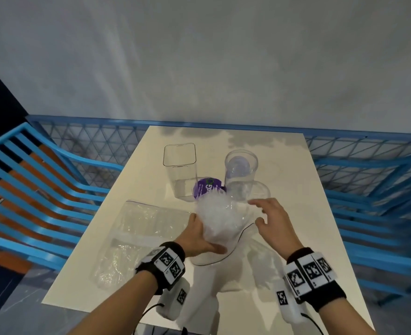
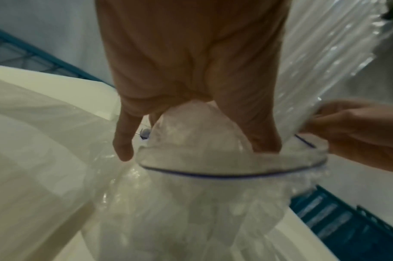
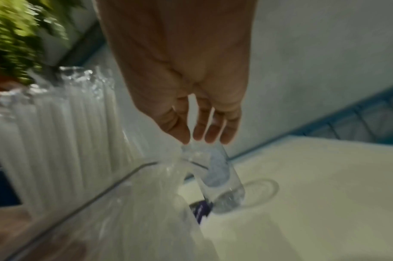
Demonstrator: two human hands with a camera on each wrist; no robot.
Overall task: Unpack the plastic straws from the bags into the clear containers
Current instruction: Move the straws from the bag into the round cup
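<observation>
Left hand [image 1: 199, 234] fingertips hidden behind straw bundle [image 1: 217, 217]; green foliage [image 3: 19, 38] left of right-hand fingers [image 3: 209, 130] blurred, edge-cut.

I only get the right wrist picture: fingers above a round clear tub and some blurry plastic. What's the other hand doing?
Observer: The left hand grips a bundle of clear straws at the mouth of a zip bag.
Visitor: Is that round tub the only one?
Observer: No, a square clear container stands to the left of the round container.
Visitor: Any more bags?
Observer: A second clear bag lies flat on the table, further left.
</observation>
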